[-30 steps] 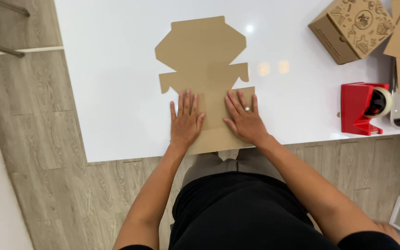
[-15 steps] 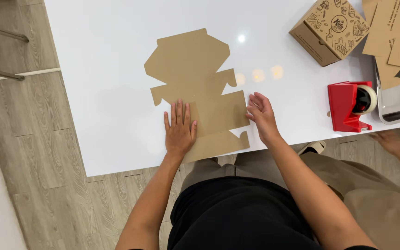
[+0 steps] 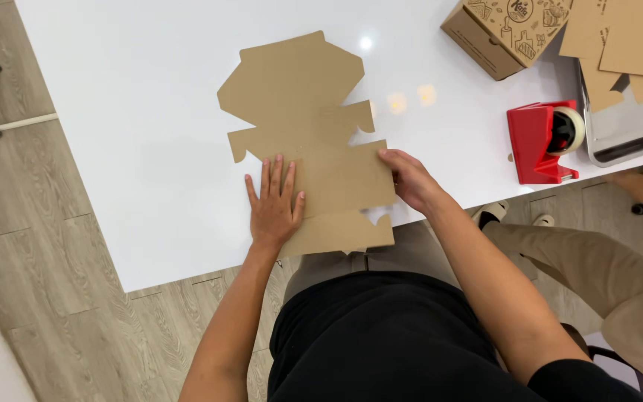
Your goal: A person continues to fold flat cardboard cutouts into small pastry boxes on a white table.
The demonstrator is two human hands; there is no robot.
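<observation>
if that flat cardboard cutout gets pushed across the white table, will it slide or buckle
The cardboard cutout lies flat and thin on the glossy table, so it would probably slide easily. It looks light, and likely bends along its flaps if lifted by one edge. The left hand lying flat on it probably keeps it in place, with the right hand at its edge.

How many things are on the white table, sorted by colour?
Brown: 3, the flat cardboard cutout under the left hand and right hand, the folded box, the cardboard stack
Red: 1, tape dispenser
Silver: 1, metal tray
Total: 5
</observation>
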